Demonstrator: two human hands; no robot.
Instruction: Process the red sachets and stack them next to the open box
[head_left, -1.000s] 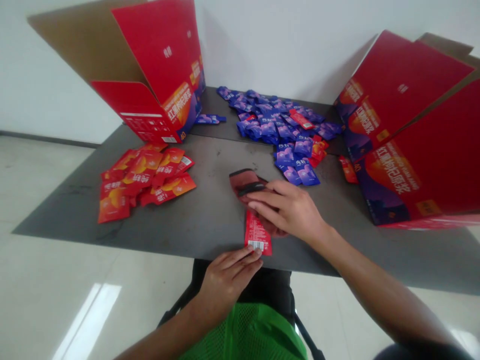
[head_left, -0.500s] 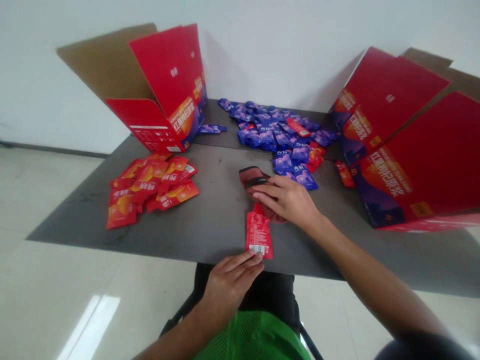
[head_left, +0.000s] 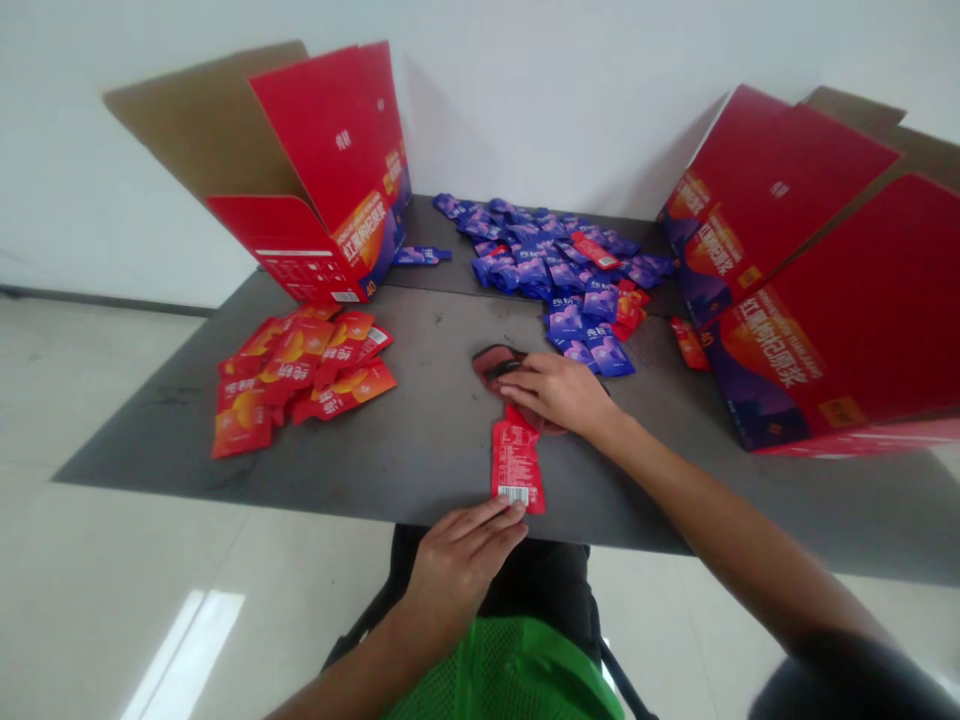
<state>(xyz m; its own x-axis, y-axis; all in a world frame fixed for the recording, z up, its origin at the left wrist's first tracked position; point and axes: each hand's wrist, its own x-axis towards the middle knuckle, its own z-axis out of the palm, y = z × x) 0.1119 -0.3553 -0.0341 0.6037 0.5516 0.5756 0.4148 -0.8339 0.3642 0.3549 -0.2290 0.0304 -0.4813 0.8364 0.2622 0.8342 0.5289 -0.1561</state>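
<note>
A red drink pouch lies near the table's front edge, its printed back with the barcode facing up. My left hand rests flat on the pouch's bottom end, fingers stretched out. Just above, my right hand is closed on a reddish-brown cloth with dark edging, pressed against the pouch's neck end. The palm and fingers cover part of the cloth and the pouch's top. To the left lies a pile of red-orange pouches; behind my right hand spreads a heap of blue-purple pouches.
An open red carton stands at the back left of the grey table. More red cartons stand on the right, flaps up. A few red pouches lie among the blue ones, and one red pouch sits beside the right carton.
My right hand has shifted slightly left with the cloth, whose far edge now lies lower. My left hand stays on the pouch's bottom end.
</note>
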